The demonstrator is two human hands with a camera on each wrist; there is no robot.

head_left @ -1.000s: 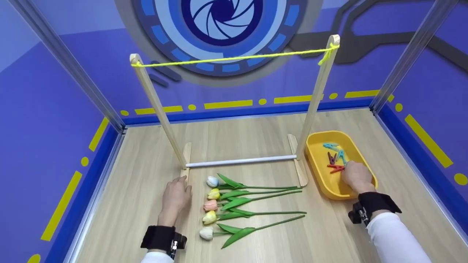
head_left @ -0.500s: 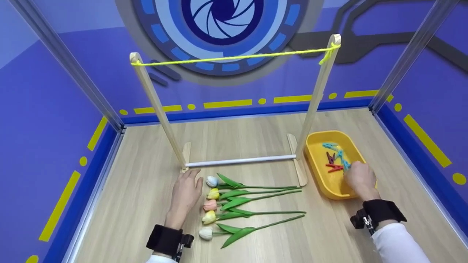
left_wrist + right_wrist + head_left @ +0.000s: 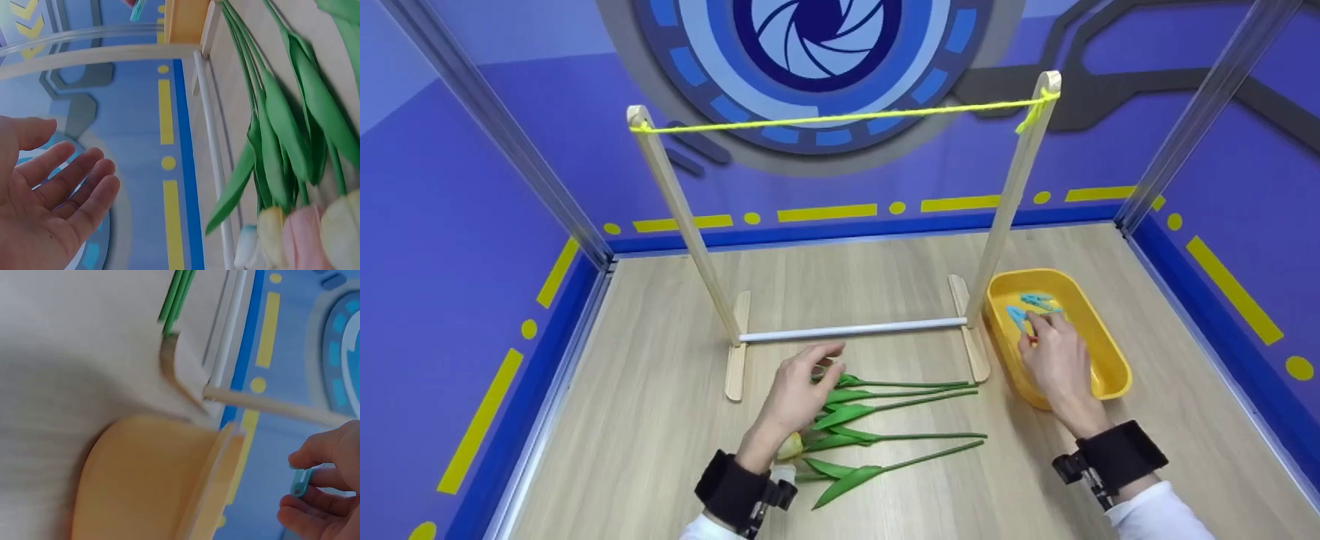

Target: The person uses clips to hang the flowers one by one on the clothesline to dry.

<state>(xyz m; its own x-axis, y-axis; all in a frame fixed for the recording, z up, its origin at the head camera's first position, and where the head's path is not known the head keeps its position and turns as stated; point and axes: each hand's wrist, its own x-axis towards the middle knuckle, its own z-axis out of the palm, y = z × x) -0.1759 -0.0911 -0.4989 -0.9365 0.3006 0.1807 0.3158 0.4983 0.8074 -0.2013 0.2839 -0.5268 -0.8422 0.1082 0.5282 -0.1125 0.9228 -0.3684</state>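
My right hand [image 3: 1059, 360], above the yellow tray [image 3: 1112, 352], pinches a small teal clothespin [image 3: 301, 482] between thumb and fingers. Beneath that hand other clothespins [image 3: 1037, 300] lie in the tray, some of them hidden. The left hand [image 3: 799, 394] holds nothing; its fingers are loosely bent, and in the left wrist view its palm shows bare. In the head view this hand overlaps the blossoms of several artificial tulips, whose green leaves [image 3: 847, 415] and stems point right. The left wrist view shows their blossoms, among them a pink one [image 3: 304, 236].
A wooden frame stands behind the tulips, with a left post [image 3: 684, 225], a right post [image 3: 1014, 202] and a white bottom rod [image 3: 855, 330]. Bright yellow string [image 3: 840, 118] spans the tops of the posts. Blue printed panels [image 3: 472, 247] enclose the wooden tabletop [image 3: 660, 315].
The left hand has moved right from the frame's left foot to over the tulips. The right hand has lifted and shifted left above the tray with a teal clothespin.
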